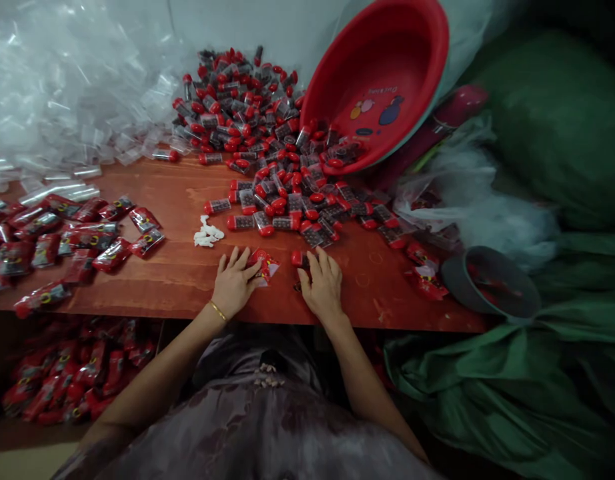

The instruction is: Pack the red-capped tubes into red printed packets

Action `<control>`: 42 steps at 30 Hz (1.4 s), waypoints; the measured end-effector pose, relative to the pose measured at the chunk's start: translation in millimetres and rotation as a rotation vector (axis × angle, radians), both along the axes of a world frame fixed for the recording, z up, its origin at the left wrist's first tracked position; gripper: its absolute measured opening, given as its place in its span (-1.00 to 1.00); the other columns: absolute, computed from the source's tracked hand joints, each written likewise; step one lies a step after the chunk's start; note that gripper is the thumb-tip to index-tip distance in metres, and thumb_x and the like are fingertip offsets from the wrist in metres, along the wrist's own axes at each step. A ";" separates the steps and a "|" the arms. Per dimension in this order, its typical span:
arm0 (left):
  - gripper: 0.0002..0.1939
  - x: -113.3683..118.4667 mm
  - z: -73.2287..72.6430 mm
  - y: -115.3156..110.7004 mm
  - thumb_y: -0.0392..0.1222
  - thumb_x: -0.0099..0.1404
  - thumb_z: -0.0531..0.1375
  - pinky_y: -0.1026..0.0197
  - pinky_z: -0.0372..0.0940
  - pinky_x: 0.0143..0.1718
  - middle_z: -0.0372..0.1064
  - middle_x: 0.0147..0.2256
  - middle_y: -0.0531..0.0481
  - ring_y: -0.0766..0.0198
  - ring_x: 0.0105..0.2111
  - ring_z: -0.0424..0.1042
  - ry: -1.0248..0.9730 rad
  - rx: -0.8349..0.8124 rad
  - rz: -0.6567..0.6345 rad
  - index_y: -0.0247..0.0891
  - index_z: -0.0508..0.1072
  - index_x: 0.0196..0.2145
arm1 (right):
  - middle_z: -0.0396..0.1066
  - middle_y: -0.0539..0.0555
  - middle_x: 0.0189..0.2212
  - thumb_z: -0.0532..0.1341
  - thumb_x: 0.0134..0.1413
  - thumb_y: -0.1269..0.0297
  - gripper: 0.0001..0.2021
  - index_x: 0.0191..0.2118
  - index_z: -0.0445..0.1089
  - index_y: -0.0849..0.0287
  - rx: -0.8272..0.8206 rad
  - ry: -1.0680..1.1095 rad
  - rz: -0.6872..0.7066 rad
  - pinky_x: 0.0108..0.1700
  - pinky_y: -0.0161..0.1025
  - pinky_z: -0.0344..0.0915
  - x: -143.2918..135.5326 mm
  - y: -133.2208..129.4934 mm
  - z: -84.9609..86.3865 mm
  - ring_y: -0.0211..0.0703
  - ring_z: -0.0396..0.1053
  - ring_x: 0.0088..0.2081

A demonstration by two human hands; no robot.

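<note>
My left hand [232, 285] lies on the table with its fingers spread. Its forefinger and thumb reach the edge of a flat red printed wrapper [264, 265]. Just to the right, my right hand [323, 283] has its thumb and fingers around a small clear tube with a red cap [298, 258], low over the tabletop. Part of that tube is hidden under the fingers. Beyond both hands spreads a big heap of similar red-capped tubes [267, 193] with dark contents. A little pile of white pieces [207, 232] sits ahead of my left hand.
A red basin [377, 60] leans on its side at the back. Red wrapped packs [87, 240] and clear plastic tubes [62, 100] cover the left. A box of wrapped packs [82, 380] stands below the table [172, 293]. A grey bowl [462, 280] is at right.
</note>
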State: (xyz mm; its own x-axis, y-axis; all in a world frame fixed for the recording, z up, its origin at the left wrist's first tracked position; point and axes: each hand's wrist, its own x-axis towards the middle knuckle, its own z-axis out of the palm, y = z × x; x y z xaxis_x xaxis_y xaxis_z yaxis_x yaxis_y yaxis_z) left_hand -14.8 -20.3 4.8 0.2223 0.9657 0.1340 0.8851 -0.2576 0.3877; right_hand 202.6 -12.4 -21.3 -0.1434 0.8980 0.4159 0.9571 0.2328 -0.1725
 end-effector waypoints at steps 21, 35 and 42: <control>-0.36 22.2 1.8 19.7 -0.08 0.20 0.18 0.08 0.23 0.04 0.36 0.06 -0.20 0.09 0.02 0.38 -0.865 -0.098 0.225 -0.27 0.18 0.21 | 0.08 -0.12 -0.77 -0.02 0.18 -0.03 -0.54 -0.65 0.12 0.11 -0.321 0.892 0.101 -0.57 -0.37 0.01 -61.5 16.4 15.4 -0.32 0.09 -0.65; -0.60 25.5 9.8 34.6 -0.17 0.25 0.08 -0.20 -0.33 0.24 0.07 0.24 -0.24 -0.07 0.28 -0.06 -0.330 0.190 0.184 -0.23 0.41 0.03 | 0.23 -0.04 -0.68 0.00 0.18 0.09 -0.64 -0.59 0.18 0.11 -0.067 0.741 -0.058 -0.46 -0.33 0.09 -38.6 20.5 26.1 -0.27 0.18 -0.58; -0.65 26.9 30.2 9.3 0.03 0.10 0.25 -0.05 0.09 0.13 0.48 -0.09 -0.15 -0.01 0.03 0.35 -0.726 -0.020 0.126 -0.21 0.56 -0.21 | 0.23 -0.07 -0.65 -0.01 0.20 0.08 -0.66 -0.54 0.21 0.12 -0.100 0.926 -0.027 -0.47 -0.35 0.12 -56.1 1.3 30.1 -0.29 0.18 -0.57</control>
State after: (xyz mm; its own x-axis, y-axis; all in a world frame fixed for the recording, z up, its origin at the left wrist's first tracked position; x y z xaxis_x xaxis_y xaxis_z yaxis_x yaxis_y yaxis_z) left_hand 12.1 -11.0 35.0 -0.0283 0.9818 0.1876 0.4258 -0.1579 0.8909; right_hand 146.5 -11.1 8.9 0.2286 0.9340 0.2745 0.4332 0.1550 -0.8879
